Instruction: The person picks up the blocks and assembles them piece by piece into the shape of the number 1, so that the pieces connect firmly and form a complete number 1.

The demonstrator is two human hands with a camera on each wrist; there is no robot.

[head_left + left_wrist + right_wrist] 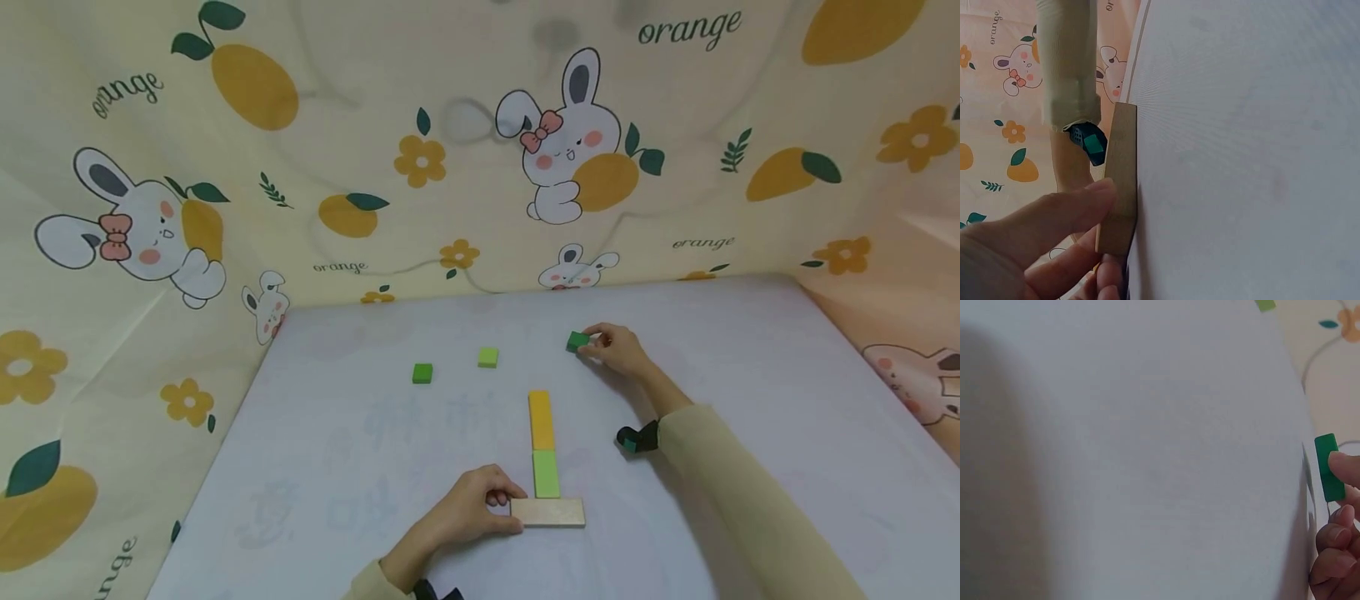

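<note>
My left hand (472, 507) pinches the left end of a plain wooden block (553, 513), which lies crosswise at the near end of a row. In the left wrist view the thumb presses on this wooden block (1120, 181) and fingers curl beneath it. Touching its far side is a light green block (547, 474), and a yellow block (542, 420) continues the line away from me. Farther back on the right, my right hand (618, 350) pinches a dark green block (577, 342) between thumb and fingers. The right wrist view shows that green block (1330, 467) close over the table surface.
A green square block (422, 373) and a light green square block (488, 357) lie apart at the back left of the white table (322, 467). A patterned cloth (465, 167) rises behind the table and along both sides. A dark strap (637, 438) circles the right wrist.
</note>
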